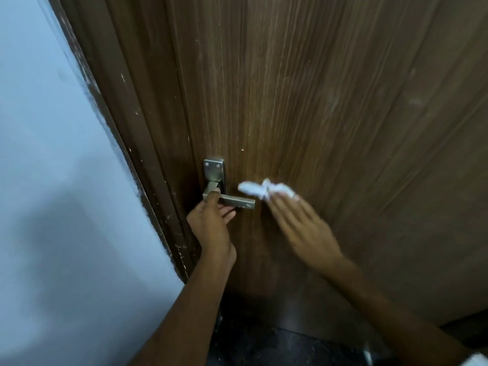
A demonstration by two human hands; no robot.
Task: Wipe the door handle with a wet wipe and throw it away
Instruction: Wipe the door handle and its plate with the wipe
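- Step in hand: the wiping stage, judged to be at its approach. The wet wipe (260, 190) is bunched and sits just beside the free end of the door handle (232, 199), slightly above it; contact between wipe and metal cannot be confirmed.
- Left hand (211, 223): closed around the lever near its pivot, thumb over the top, fingers (227, 211) curled underneath. It steadies the handle.
- Right hand (298, 225): blurred by motion. Its fingers are extended and lie close together, with the wipe bunched at their tips (whether pinched or merely pressed under them cannot be told).
- Location of task items: the handle is mounted on a backplate (214, 170) at the left edge of the wooden door (330, 101), next to the door frame (148, 143) and the pale wall (47, 154). The wipe is at the right fingertips, close to the door face.
- Next move calls for: bringing the wipe onto the lever and drawing it along the full length. The left hand must shift or release so the covered section near the pivot can be reached.
- No bin is in view; disposal requires turning away from the door.
- Count: one handle, one backplate with two screws, one wipe, two hands.
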